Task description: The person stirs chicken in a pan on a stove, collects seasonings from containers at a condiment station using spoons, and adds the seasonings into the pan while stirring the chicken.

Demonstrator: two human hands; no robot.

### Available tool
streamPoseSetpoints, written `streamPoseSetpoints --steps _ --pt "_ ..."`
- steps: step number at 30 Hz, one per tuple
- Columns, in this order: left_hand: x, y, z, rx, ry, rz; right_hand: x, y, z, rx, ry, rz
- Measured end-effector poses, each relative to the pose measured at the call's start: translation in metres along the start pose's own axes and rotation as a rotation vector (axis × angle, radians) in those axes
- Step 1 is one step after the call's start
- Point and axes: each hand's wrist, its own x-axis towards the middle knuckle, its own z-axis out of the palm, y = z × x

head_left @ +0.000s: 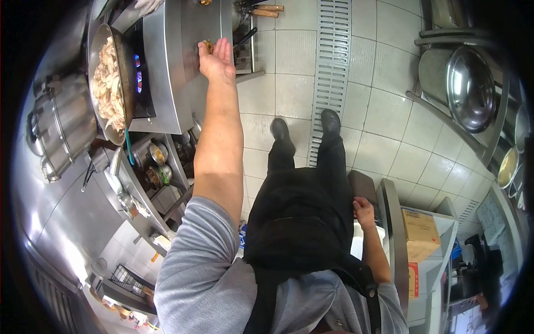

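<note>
My left hand (pixel 218 62) reaches forward along the steel stove front, palm up and fingers stretched out. Its thumb is beside a small brass-coloured fitting (pixel 208 46); whether they touch I cannot tell. To the left of that hand, a wok (pixel 129 83) sits over a burner with a blue flame (pixel 138 72). Pale sliced food (pixel 107 83) fills much of the wok. Low by my right thigh hangs my right hand (pixel 364 211), its fingers loosely bent and nothing visible in them. A white bin (pixel 359 245) is just behind it.
A metal pot (pixel 67 122) stands left of the wok. Bowls of food (pixel 158 153) rest on a lower shelf. Wooden-handled tools (pixel 267 10) jut out past the stove. A floor drain grate (pixel 332 55) runs ahead. Right are a steel basin (pixel 470 89) and cardboard box (pixel 420 234).
</note>
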Motion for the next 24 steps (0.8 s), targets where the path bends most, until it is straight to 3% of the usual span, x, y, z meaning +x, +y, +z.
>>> streamPoseSetpoints --steps 11,17,24 --pt "0.003 -0.001 -0.003 -0.086 0.009 -0.047 -0.005 -0.009 -0.001 0.009 0.006 -0.002" --pt "0.007 -0.004 -0.002 0.030 0.020 0.008 -0.005 -0.009 0.000 0.039 -0.010 0.010" --pt "0.004 -0.001 -0.004 -0.044 0.017 -0.084 -0.007 -0.014 0.002 -0.024 0.007 -0.010"
